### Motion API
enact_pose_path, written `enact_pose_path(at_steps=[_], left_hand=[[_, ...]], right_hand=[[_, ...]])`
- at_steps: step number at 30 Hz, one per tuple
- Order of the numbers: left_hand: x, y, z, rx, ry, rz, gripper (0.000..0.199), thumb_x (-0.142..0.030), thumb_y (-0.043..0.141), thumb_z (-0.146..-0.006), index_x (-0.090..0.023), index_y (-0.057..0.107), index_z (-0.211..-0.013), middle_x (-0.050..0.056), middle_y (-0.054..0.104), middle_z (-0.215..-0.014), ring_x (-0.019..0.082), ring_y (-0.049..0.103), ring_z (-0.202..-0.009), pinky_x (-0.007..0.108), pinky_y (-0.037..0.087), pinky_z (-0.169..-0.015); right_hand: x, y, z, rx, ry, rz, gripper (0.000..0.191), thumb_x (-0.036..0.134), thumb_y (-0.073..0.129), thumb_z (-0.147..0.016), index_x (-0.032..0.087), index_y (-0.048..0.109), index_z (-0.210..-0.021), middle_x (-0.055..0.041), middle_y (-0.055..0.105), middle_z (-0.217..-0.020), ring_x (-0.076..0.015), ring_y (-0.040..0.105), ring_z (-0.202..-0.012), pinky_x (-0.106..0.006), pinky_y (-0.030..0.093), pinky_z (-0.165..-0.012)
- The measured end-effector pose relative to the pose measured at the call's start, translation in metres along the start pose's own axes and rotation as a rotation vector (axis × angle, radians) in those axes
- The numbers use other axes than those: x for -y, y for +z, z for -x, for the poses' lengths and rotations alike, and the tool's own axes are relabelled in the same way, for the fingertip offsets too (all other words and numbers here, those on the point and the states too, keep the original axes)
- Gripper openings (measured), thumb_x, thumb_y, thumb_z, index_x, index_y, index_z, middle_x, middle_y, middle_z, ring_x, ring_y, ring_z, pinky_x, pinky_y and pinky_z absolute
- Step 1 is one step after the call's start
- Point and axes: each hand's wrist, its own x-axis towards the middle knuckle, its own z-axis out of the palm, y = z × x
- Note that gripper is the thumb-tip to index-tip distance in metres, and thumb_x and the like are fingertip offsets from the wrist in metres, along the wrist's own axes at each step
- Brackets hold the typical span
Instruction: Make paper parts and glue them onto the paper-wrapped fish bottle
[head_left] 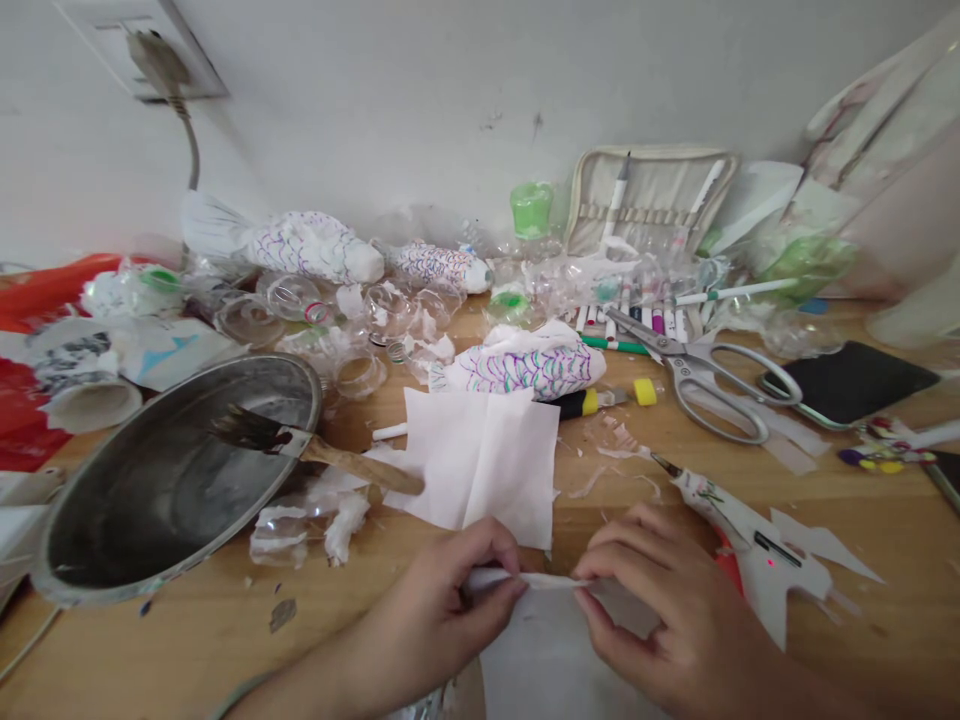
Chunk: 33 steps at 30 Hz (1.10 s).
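Between both hands is a sheet of white paper point(555, 650), its upper edge folded or rolled into a narrow strip. My left hand point(457, 585) pinches that strip between thumb and fingers. A short way to the right, my right hand point(660, 600) pinches the same edge. The lower part of the sheet hangs toward me and runs out of view. Just beyond my hands lies another creased white paper point(480, 460) on the table. Behind it rests a white fish figure point(529, 362) with purple and green scale lines.
At the left stands a metal basin point(172, 500) with a wooden-handled brush point(352, 460) across its rim. On the right lie a glue gun point(750, 540) with a red light, scissors point(705, 370) and a black phone point(855, 385). Cut plastic bottles, markers and two more fish figures point(315, 245) line the wall.
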Motion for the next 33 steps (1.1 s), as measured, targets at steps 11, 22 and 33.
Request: enact_pose_path(at_steps=[11,22,33], left_hand=[[0.0015,0.0015,0.0042,-0.075,0.047,-0.128,0.009,-0.026,0.049,-0.087,-0.022,0.056,-0.083,0.0,0.064,-0.074,0.013,0.059,-0.066,0.02,0.045,-0.058],[0.0055,0.002,0.0032,-0.142,0.079,-0.079,0.005,-0.025,0.049,-0.088,-0.024,0.053,-0.085,-0.001,0.066,-0.079,0.013,0.063,-0.072,0.021,0.048,-0.064],[0.0033,0.0026,0.0001,-0.078,-0.064,0.12,0.016,-0.033,0.053,-0.085,-0.021,0.052,-0.075,0.002,0.063,-0.075,0.015,0.056,-0.07,0.024,0.044,-0.062]], right_hand=[[-0.0048,0.0053,0.002,0.009,0.08,-0.017,0.011,0.008,0.052,-0.078,0.017,0.052,-0.072,0.0025,0.056,-0.068,-0.0133,0.051,-0.068,-0.027,0.039,-0.059],[0.0018,0.0025,0.0014,0.251,0.605,-0.451,0.031,0.039,0.042,-0.087,0.02,0.055,-0.067,0.0032,0.049,-0.058,-0.0112,0.047,-0.053,-0.02,0.034,-0.045],[-0.0035,0.0058,0.0045,0.147,0.463,-0.274,0.012,0.027,0.052,-0.083,0.027,0.06,-0.091,0.0048,0.067,-0.079,-0.0135,0.064,-0.071,-0.022,0.05,-0.059]])
